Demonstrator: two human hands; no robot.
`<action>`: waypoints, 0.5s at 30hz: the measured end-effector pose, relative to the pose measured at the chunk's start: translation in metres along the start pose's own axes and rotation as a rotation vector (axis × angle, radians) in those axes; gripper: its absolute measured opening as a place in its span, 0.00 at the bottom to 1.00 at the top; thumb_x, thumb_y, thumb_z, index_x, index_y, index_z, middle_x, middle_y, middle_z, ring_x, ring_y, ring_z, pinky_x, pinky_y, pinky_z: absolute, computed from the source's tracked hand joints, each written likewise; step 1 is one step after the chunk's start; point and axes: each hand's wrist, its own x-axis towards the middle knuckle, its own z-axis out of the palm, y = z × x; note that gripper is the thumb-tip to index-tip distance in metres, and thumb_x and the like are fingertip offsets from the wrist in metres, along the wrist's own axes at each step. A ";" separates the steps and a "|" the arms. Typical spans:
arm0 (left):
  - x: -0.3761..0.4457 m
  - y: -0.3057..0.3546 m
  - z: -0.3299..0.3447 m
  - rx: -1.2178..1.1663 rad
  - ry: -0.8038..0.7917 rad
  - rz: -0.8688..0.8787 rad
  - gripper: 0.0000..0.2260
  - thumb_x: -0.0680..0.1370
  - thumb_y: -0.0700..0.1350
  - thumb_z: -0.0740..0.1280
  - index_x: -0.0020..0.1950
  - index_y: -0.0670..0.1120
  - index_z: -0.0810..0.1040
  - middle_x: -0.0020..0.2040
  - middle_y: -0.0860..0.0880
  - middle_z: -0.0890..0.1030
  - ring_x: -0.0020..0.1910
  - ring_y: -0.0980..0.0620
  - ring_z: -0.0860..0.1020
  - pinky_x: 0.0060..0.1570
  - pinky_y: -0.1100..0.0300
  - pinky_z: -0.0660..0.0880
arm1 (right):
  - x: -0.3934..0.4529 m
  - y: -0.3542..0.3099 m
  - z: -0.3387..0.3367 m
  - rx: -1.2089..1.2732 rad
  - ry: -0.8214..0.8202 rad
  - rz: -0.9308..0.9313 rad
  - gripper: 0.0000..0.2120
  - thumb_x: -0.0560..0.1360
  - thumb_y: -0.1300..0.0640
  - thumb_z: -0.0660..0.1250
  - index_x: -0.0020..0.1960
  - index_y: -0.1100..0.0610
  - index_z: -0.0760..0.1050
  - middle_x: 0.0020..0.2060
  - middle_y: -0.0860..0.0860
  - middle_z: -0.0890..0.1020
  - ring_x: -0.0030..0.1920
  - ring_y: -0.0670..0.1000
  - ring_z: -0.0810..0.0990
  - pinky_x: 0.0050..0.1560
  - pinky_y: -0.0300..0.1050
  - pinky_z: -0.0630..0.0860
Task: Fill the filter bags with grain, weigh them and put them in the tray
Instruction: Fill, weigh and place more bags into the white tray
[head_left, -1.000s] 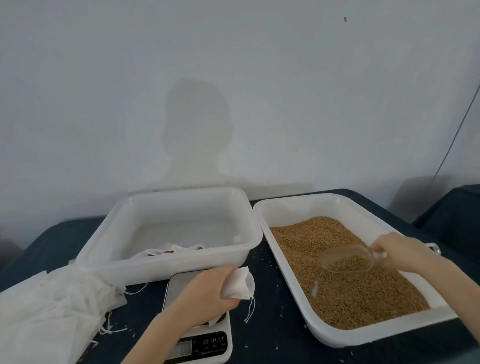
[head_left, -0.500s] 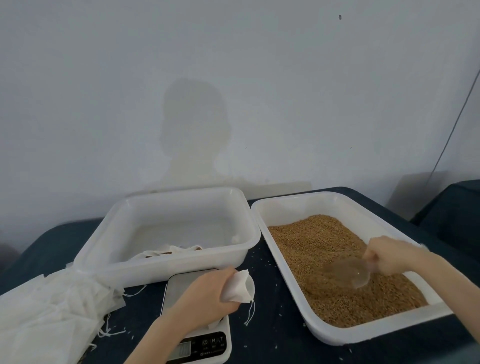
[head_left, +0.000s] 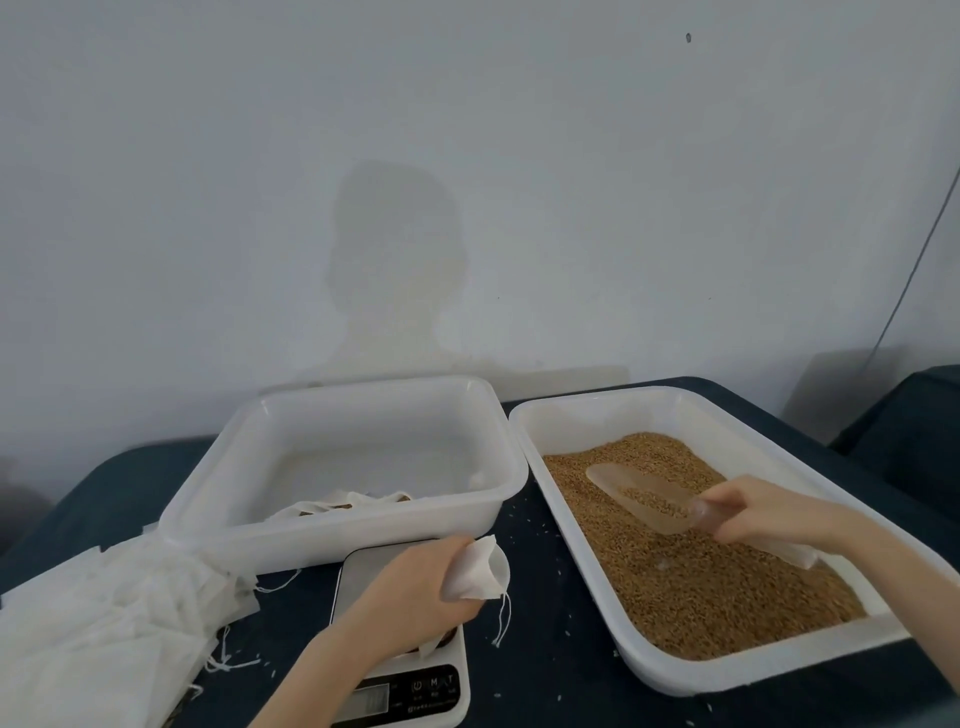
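Note:
My left hand (head_left: 410, 597) grips a white filter bag (head_left: 480, 574) with its mouth held open, just above the small white scale (head_left: 410, 680). A drawstring dangles from the bag. My right hand (head_left: 763, 512) holds the handle of a clear plastic scoop (head_left: 639, 496), which carries some grain and hovers over the brown grain (head_left: 701, 582) in the white tray (head_left: 587, 415) on the right. The deeper white tray (head_left: 332, 535) on the left holds a few filled bags (head_left: 337, 506) near its front wall.
A pile of unused white filter bags (head_left: 98, 634) lies at the left on the dark blue table (head_left: 550, 649). Loose grains are scattered on the cloth between the trays. A white wall stands close behind the table.
The scoop dipped into the grain half a second ago and has now risen with grain in it, shifted toward the left. My left hand with the bag has stayed over the scale.

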 end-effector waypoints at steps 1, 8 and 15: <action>0.000 -0.001 0.001 -0.058 -0.020 -0.017 0.05 0.72 0.57 0.62 0.42 0.62 0.65 0.34 0.63 0.72 0.37 0.63 0.71 0.44 0.65 0.70 | 0.000 -0.004 0.001 0.008 0.008 -0.022 0.14 0.72 0.63 0.69 0.54 0.47 0.82 0.55 0.44 0.82 0.54 0.47 0.81 0.61 0.49 0.76; 0.001 -0.009 -0.010 -0.236 -0.020 -0.058 0.09 0.74 0.53 0.69 0.52 0.60 0.71 0.38 0.63 0.75 0.40 0.68 0.73 0.40 0.72 0.68 | 0.008 -0.054 0.003 0.145 0.029 -0.203 0.22 0.69 0.66 0.71 0.52 0.40 0.82 0.56 0.40 0.82 0.54 0.43 0.82 0.55 0.45 0.80; -0.012 -0.025 -0.033 -0.227 0.020 -0.083 0.07 0.74 0.56 0.68 0.48 0.59 0.72 0.38 0.60 0.75 0.38 0.66 0.73 0.39 0.70 0.68 | 0.010 -0.115 0.021 0.048 -0.097 -0.334 0.23 0.68 0.59 0.71 0.56 0.34 0.79 0.56 0.35 0.81 0.57 0.41 0.80 0.57 0.45 0.79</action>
